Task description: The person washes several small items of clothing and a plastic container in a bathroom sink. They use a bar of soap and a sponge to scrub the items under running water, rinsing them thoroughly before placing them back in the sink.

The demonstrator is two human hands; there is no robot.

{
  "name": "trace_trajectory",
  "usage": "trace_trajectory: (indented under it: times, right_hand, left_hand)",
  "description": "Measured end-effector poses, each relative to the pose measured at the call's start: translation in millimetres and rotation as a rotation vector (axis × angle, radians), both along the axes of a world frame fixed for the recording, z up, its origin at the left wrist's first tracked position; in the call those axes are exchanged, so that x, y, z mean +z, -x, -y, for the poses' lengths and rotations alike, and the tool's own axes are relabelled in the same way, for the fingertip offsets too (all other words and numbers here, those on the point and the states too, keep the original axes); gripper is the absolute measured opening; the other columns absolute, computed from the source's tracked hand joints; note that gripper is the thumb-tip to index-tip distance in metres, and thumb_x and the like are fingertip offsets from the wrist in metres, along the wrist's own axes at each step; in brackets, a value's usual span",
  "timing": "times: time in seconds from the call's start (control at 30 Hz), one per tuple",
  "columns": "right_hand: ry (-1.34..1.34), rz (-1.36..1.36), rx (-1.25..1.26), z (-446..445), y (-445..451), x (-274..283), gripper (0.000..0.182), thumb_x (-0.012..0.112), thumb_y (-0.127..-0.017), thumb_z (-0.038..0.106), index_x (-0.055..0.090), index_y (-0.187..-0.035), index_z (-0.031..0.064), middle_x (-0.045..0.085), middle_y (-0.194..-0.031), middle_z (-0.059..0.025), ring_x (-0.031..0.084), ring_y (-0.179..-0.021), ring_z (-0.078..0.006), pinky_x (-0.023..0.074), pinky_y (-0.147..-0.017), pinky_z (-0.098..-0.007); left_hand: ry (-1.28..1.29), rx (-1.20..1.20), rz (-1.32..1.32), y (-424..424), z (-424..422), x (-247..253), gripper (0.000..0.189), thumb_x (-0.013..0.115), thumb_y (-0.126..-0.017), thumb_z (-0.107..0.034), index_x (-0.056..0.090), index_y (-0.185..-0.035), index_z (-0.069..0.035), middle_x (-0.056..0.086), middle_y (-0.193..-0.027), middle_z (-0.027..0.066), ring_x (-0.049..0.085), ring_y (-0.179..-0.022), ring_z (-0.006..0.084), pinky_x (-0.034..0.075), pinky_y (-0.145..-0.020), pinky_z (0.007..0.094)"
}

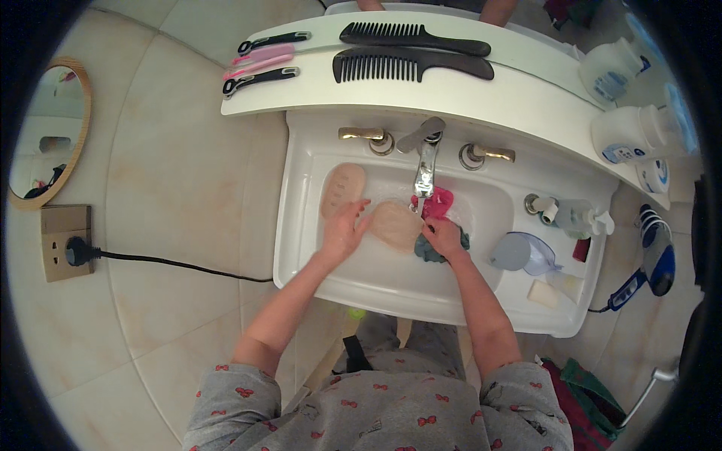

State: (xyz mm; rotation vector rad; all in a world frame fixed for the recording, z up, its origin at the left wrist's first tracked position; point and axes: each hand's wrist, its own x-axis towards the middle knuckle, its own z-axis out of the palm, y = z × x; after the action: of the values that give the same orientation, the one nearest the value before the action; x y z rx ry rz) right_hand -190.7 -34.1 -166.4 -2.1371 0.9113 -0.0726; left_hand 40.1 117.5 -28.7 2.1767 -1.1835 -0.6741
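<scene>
My left hand [344,228] is in the white sink basin, fingers apart, over the lower end of a beige slotted soap dish [343,186]. Its fingertips lie beside a beige oval piece [396,226], whose kind I cannot tell. My right hand [444,234] is closed at that piece's right edge, just above a dark green cloth [430,248]; what its fingers grip is hidden. A bright pink cloth [437,202] lies beyond this hand, under the chrome faucet [425,175], from which water runs.
Brass-handled taps [479,153] flank the faucet. Right of the basin stand a clear pump bottle [575,217], a grey and clear plastic item [522,252] and a bar of soap [542,293]. Above, a white shelf [316,93] holds a black comb [414,65], razors and a white bottle [626,132].
</scene>
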Motion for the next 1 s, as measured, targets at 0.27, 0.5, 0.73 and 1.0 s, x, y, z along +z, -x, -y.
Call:
trace_trajectory:
  times: [0.27,0.5,0.73,1.0]
  right_hand:
    - [-0.030,0.128,-0.097,12.9,5.5,15.2,0.024,0.058,-0.089,0.034,0.064,-0.096,0.0114,0.067,-0.082,-0.0154,0.064,-0.080,-0.0378,0.0499,-0.072,-0.0478]
    - [-0.015,0.410,-0.605,-7.6,-46.1,3.6,0.034,0.065,-0.088,0.021,0.051,-0.113,0.0021,0.065,-0.094,-0.0203,0.064,-0.090,-0.0393,0.0496,-0.080,-0.0455]
    - [-0.350,0.382,-0.437,-32.2,-66.9,38.7,0.034,0.064,-0.083,0.007,0.054,-0.115,0.0042,0.064,-0.105,-0.0210,0.062,-0.099,-0.0376,0.0469,-0.087,-0.0454]
    - [0.100,0.072,-0.417,-19.4,-41.2,25.0,0.033,0.067,-0.079,0.009,0.053,-0.109,0.0046,0.058,-0.105,-0.0195,0.054,-0.104,-0.0403,0.0456,-0.086,-0.0485]
  left_hand:
    - [-0.070,0.363,-0.854,26.0,24.0,-85.3,0.047,0.057,-0.097,-0.038,0.055,-0.125,-0.001,0.065,-0.107,0.0124,0.061,-0.097,0.0170,0.049,-0.088,0.0321]
    - [-0.038,0.565,-0.738,61.3,47.9,-113.8,0.054,0.053,-0.096,-0.048,0.055,-0.115,0.002,0.065,-0.097,0.0166,0.065,-0.089,0.0221,0.055,-0.072,0.0359]
    - [0.071,0.501,-0.225,86.9,80.2,-66.4,0.061,0.038,-0.100,-0.051,0.059,-0.109,0.006,0.064,-0.103,0.0260,0.061,-0.102,0.0383,0.045,-0.090,0.0432]
    - [0.014,0.491,-0.219,86.5,77.6,-91.4,0.059,0.040,-0.099,-0.051,0.059,-0.094,0.005,0.064,-0.089,0.0291,0.063,-0.087,0.0437,0.047,-0.074,0.0496]
